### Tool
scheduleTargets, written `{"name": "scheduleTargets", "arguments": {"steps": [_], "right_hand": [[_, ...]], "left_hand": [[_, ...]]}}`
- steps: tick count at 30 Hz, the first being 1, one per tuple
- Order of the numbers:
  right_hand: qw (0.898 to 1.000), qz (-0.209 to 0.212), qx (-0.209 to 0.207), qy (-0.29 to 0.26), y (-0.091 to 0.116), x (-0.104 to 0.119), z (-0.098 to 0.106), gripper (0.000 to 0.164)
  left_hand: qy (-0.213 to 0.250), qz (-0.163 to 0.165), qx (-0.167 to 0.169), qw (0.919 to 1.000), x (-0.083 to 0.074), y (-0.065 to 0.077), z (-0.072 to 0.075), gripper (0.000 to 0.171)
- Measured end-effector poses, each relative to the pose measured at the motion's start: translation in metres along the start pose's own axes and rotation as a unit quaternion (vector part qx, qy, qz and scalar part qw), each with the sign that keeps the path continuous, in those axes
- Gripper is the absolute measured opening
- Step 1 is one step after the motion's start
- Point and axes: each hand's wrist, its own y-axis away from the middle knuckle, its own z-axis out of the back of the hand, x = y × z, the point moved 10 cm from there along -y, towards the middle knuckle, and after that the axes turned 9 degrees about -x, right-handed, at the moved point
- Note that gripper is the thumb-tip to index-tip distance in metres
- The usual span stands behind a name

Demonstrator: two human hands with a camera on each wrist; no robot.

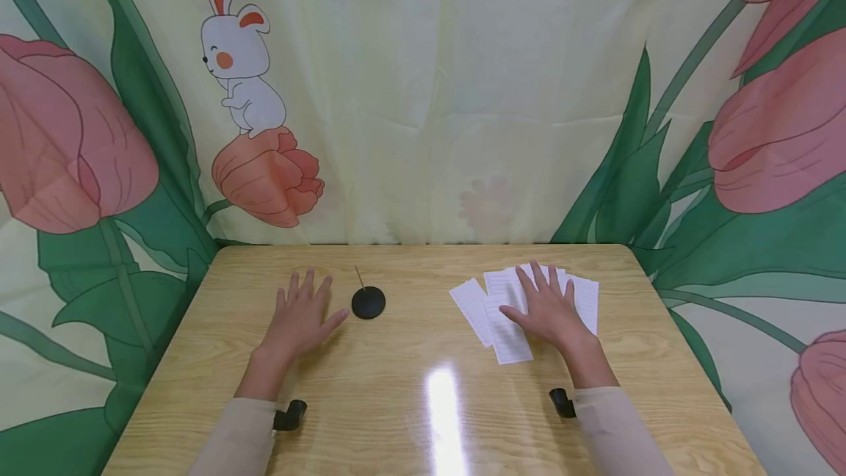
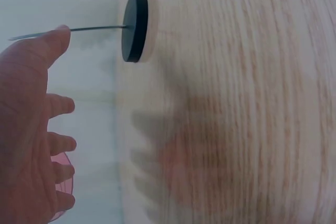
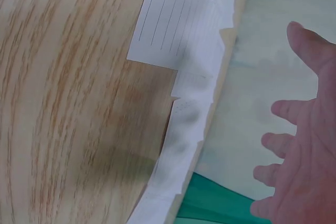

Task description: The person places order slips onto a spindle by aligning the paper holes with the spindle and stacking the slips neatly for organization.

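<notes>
Spread wide and holding nothing: right hand [image 1: 551,312], palm down, raised over overlapping lined paper sheets [image 1: 512,344], loosely fanned, one jutting toward the person. Likewise spread wide and holding nothing: left hand [image 1: 300,319], raised above the worktop [image 1: 390,402], thumb toward the bill spike [image 1: 368,303]. Just to the right of that thumb, with a small gap in the head view: its black round base [image 2: 135,27], lying flat, with the thin rod upright, long axis vertical. Much nearer to it: left hand; from the sheets and right hand, well apart, off to the left. Behind the worktop: tulip-and-rabbit printed fabric backdrop [image 1: 396,57].
</notes>
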Motion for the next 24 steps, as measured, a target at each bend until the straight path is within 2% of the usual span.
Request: {"name": "scheduleTargets", "arguments": {"steps": [9,24], "right_hand": [[1.000,-0.001,0.007,-0.009,0.001,-0.002,-0.001,0.093],[1.000,-0.013,-0.006,-0.018,0.010,-0.032,-0.001,0.091]], "left_hand": [[0.003,0.000,0.000,1.0000,0.001,0.001,0.000,0.082],[0.015,-0.021,-0.006,0.9996,-0.009,0.002,-0.002,0.079]]}}
